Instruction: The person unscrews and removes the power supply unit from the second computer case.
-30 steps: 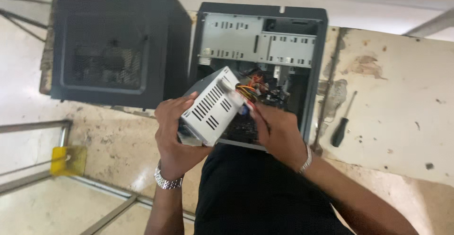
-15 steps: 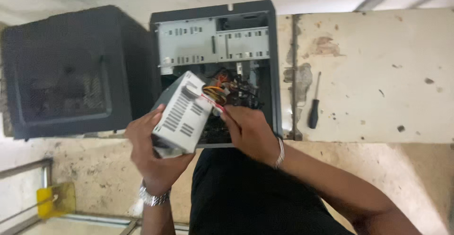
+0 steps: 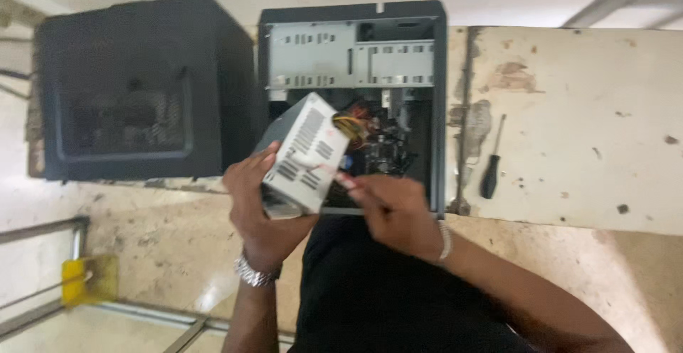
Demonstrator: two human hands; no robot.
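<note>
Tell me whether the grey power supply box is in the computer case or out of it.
Out. The left hand holds the power supply box tilted in front of the open computer case, with its coloured wires leading inside.

The open computer case (image 3: 353, 61) was crowded with cables (image 3: 377, 143); a black side panel (image 3: 135, 86) blocked the table's (image 3: 583, 147) left end, and only a screwdriver (image 3: 491, 164) lay toward its right edge.
</note>
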